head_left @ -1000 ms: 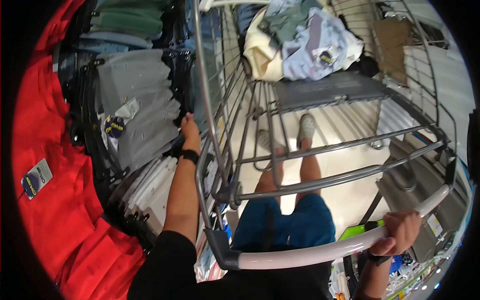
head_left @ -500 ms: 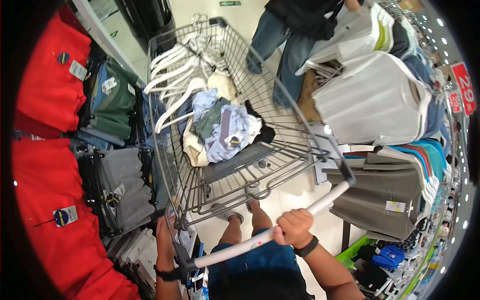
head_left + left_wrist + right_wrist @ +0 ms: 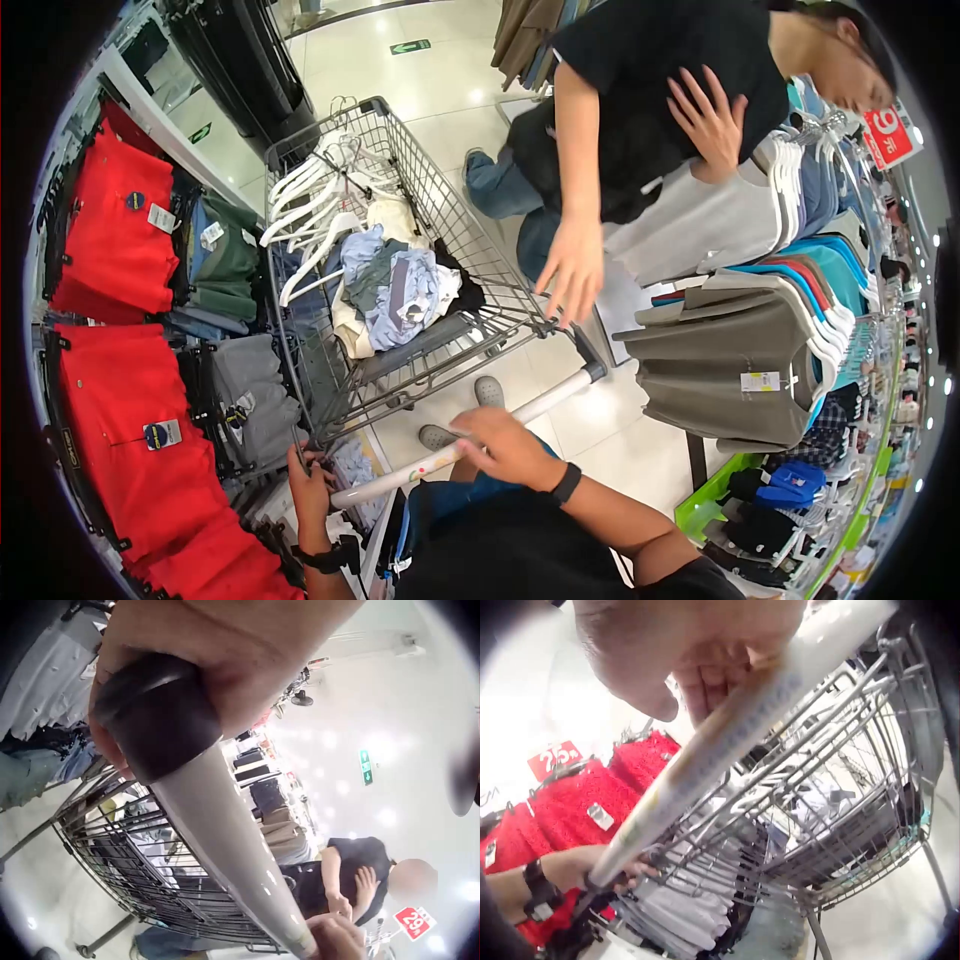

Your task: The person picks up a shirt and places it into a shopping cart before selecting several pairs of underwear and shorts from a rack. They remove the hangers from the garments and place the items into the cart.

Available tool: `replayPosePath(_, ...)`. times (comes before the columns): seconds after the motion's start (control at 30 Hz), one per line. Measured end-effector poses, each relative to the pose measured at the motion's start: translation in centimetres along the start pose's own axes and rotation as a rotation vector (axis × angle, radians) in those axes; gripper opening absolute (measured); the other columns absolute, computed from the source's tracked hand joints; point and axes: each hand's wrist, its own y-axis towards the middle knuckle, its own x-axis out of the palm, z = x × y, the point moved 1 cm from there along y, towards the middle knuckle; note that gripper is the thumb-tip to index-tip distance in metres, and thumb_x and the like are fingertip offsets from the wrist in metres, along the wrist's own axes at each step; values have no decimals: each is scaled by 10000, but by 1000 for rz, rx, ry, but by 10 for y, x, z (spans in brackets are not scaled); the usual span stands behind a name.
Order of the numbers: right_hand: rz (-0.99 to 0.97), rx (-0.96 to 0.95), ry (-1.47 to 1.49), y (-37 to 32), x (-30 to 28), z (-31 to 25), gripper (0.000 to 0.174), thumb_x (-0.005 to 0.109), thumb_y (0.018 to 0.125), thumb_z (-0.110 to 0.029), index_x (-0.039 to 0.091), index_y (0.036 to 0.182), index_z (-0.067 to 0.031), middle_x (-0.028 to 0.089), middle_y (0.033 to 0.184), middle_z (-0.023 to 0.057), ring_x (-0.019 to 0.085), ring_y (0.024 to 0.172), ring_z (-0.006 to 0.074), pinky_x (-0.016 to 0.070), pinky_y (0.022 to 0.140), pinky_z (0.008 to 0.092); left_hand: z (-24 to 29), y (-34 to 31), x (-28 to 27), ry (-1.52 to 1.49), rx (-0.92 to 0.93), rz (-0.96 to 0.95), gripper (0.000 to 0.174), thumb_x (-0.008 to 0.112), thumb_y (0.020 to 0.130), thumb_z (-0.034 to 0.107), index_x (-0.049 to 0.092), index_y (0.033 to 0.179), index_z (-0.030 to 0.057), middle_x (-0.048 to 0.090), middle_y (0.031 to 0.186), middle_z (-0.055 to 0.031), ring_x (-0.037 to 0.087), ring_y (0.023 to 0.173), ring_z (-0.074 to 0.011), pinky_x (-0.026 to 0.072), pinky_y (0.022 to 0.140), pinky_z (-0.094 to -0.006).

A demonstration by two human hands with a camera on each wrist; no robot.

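Observation:
A metal wire shopping cart (image 3: 440, 180) stands in front of me, with a white push handle (image 3: 550, 400). My left hand (image 3: 310, 490) holds the handle's left end, and in the left wrist view its fingers wrap the dark end cap (image 3: 161, 712). Over the middle of the handle, my right hand (image 3: 510, 447) has loose fingers extended across the bar, the thumb apart from them. Inside the cart lie a heap of crumpled light-blue, green and cream clothes (image 3: 405, 300) and several white hangers (image 3: 315, 200).
Red garments (image 3: 125, 400) and grey ones (image 3: 250, 385) hang along the left. Another person (image 3: 680, 110) in a black top stands at the cart's right side, one arm reaching down near its rim. Shirts on a rack (image 3: 720, 350) hang to the right above a green bin (image 3: 700, 510).
The view has lifted, showing more of the cart and the other person. My left hand has come from beside the grey garments to the handle's end. My right hand has loosened its grip and shifted left.

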Motion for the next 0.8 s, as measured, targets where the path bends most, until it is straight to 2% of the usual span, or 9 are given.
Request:
replayPosePath(0.07, 115, 80, -176, -2, -28, 11, 252, 629, 825, -97, 608, 1068, -33, 622, 1067, 145, 574, 988, 327, 425, 895, 404, -5, 2, -4, 24, 13, 5, 463, 371, 862, -98, 388, 1289, 78, 581, 1038, -104, 561, 572, -113, 435, 429, -232)
replayPosePath(0.13, 212, 125, -315, 0, -57, 19, 241, 620, 821, -125, 605, 1033, -13, 623, 1028, 150, 571, 983, 339, 438, 874, 406, -7, 3, -7, 47, 37, 16, 494, 355, 833, -116, 395, 1288, 74, 590, 1037, -116, 567, 561, -124, 437, 425, -239)
replayPosePath(0.27, 42, 152, -503, -7, -69, 40, 125, 599, 819, -150, 627, 859, -35, 615, 836, 106, 577, 822, 294, 430, 758, 392, -3, 5, -8, 69, 45, 25, 502, 366, 814, -118, 407, 1279, 67, 599, 1031, -120, 565, 555, -126, 435, 417, -241)
replayPosePath(0.33, -58, 172, -583, -10, -63, 45, 136, 586, 818, -157, 627, 737, -56, 592, 715, 83, 565, 713, 276, 411, 682, 391, -2, 5, -8, 77, 36, 38, 502, 371, 803, -117, 412, 1271, 61, 603, 1025, -121, 564, 550, -125, 432, 412, -240)
replayPosePath(0.43, 40, 165, -605, -7, -54, 49, 253, 576, 808, -192, 597, 587, -71, 552, 592, 63, 523, 582, 263, 374, 602, 388, -3, 8, -9, 81, 40, 57, 497, 375, 795, -114, 419, 1261, 53, 607, 1018, -121, 564, 546, -125, 428, 406, -239)
replayPosePath(0.53, 93, 150, -600, -8, -50, 49, 262, 586, 797, -194, 600, 567, -69, 542, 562, 75, 529, 563, 273, 378, 593, 397, 1, 8, -11, 69, 47, 61, 493, 376, 791, -113, 425, 1254, 49, 610, 1012, -123, 568, 549, -127, 427, 401, -237)
replayPosePath(0.8, 57, 192, -614, -3, -55, 46, 254, 574, 790, -198, 602, 574, -68, 562, 570, 94, 541, 568, 285, 386, 603, 411, 14, 3, -9, 87, 36, 80, 513, 398, 794, -120, 425, 1286, 23, 628, 1016, -126, 593, 564, -135, 471, 418, -242)
